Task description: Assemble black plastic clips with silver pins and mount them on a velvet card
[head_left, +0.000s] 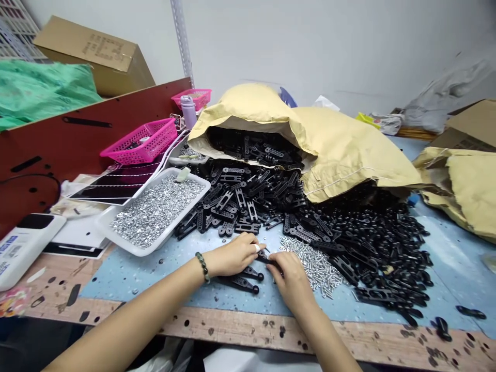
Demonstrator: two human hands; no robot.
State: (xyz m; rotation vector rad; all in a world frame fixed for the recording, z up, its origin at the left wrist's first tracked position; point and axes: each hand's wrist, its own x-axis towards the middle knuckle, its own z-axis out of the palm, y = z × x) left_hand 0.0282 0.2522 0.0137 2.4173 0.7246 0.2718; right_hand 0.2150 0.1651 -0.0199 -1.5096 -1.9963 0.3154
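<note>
A slim black piece (pixel 267 258) is between the two hands, just left of the heap of silver screws (pixel 315 266), which serves as the landmark here. The right hand (pixel 291 276), at the near left edge of the heap, grasps the piece between thumb and fingers. The left hand (pixel 234 256), farther left of the heap, with a ring and a dark beaded bracelet (pixel 202 267), has its fingers at the piece's other end; I cannot tell whether they pinch it or only touch it.

Left of the heap and partly under the left hand, black arms with ball ends (pixel 242 283) lie on the blue mat (pixel 178 284). Behind the heap and to its left spreads a pile of flat, slotted black parts (pixel 232 199); to its right is a pile of black parts with rounded ends (pixel 391 253).

Well left of the heap, a white tray (pixel 145 251) holds small silver pieces (pixel 160 209), and beyond that tray is a pink basket (pixel 141 142). Behind the heap, past the slotted parts, an open paper sack (pixel 251 106) lies with more black parts in its mouth. A second paper sack (pixel 349 147) lies to its right, also behind the heap. Far left of the heap, a white device (pixel 29 248) rests near the table edge.
</note>
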